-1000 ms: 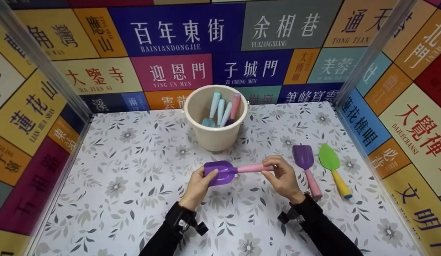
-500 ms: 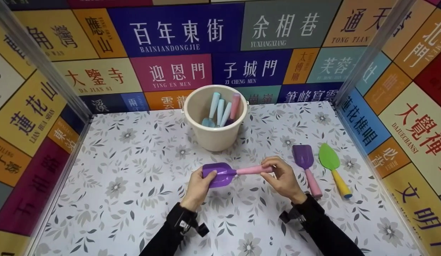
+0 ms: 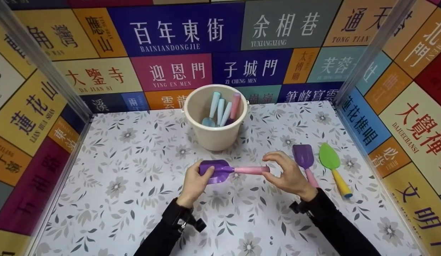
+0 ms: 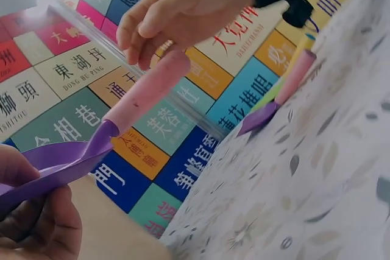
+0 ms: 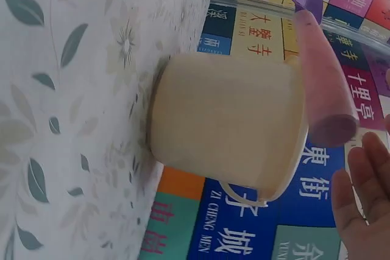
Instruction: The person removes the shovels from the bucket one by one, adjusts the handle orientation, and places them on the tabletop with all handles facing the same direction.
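Note:
A purple toy shovel (image 3: 220,170) with a pink handle (image 3: 250,170) hangs level above the table. My left hand (image 3: 206,173) grips its blade, thumb on top. My right hand (image 3: 273,166) arches around the handle's free end. In the right wrist view the right hand's fingers (image 5: 365,193) are straight and clear of the handle end (image 5: 332,129). In the left wrist view the right hand (image 4: 177,10) hovers at the tip of the pink handle (image 4: 143,92).
A cream bucket (image 3: 215,137) behind the hands holds several pastel-handled shovels (image 3: 222,110). A second purple shovel (image 3: 303,156) and a green shovel (image 3: 329,160) with a yellow handle lie at the right. Printed sign walls (image 3: 384,106) enclose the floral table (image 3: 135,160).
The left hand has drawn the shovel slightly left and rolled the blade. The right hand has slid right to the handle's end and loosened its pinch.

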`<state>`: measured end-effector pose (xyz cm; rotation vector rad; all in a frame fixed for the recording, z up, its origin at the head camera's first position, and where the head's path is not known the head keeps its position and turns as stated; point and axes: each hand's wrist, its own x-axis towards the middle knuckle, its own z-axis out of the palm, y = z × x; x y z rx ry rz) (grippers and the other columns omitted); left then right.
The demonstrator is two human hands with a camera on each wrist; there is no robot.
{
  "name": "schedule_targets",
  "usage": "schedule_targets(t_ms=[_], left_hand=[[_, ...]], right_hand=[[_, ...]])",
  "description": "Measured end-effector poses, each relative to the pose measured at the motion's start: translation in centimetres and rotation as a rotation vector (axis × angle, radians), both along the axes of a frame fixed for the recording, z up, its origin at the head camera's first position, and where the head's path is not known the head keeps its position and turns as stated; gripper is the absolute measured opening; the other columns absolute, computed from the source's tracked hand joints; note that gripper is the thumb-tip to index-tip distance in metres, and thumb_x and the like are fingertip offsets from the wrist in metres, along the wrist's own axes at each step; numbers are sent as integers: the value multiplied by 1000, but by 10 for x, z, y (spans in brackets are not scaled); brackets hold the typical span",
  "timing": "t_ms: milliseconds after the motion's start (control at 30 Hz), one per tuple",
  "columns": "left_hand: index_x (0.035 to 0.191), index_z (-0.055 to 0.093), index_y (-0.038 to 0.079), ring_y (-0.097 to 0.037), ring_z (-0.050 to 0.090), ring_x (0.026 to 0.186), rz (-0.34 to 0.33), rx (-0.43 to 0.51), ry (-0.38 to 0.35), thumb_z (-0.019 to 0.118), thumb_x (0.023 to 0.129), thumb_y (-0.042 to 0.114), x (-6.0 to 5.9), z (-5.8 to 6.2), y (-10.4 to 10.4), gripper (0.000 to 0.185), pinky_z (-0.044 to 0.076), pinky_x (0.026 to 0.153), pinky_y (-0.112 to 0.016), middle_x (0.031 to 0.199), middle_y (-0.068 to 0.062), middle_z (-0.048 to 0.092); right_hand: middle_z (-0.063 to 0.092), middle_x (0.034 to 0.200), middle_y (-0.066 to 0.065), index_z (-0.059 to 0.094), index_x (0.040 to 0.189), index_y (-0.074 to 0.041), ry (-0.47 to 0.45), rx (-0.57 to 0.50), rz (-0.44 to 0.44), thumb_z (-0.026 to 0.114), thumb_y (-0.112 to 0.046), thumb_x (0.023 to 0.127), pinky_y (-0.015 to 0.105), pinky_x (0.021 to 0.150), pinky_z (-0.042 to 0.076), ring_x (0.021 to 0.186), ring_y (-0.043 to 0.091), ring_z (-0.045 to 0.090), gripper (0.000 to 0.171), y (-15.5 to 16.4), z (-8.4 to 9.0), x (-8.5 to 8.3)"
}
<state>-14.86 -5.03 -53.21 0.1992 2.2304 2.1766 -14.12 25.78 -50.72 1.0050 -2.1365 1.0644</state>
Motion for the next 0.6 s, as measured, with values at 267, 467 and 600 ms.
schedule_targets(t_ms=[267,467,600], left_hand=[[102,75,2,-23,75,81,73,-331,316,73,93,8,6,7,4,12,59,71,-26,92,-15,80],[100,75,0,-27,76,80,65,-342,398,74,90,5,10,2,11,11,60,70,-29,91,-16,80],[99,75,-1,-29,77,81,56,-329,420,74,90,2,12,0,13,10,62,72,-31,92,-16,80]], right_hand=[[70,109,14,70,112,-1,138,294,-90,89,-11,73,39,87,60,99,28,68,44,-19,7,4],[69,106,11,70,110,-3,109,337,-134,90,-13,75,39,83,59,95,27,67,42,-36,-6,5],[69,104,10,69,110,-4,86,352,-149,89,-12,75,38,80,59,91,26,68,41,-41,-13,5]])
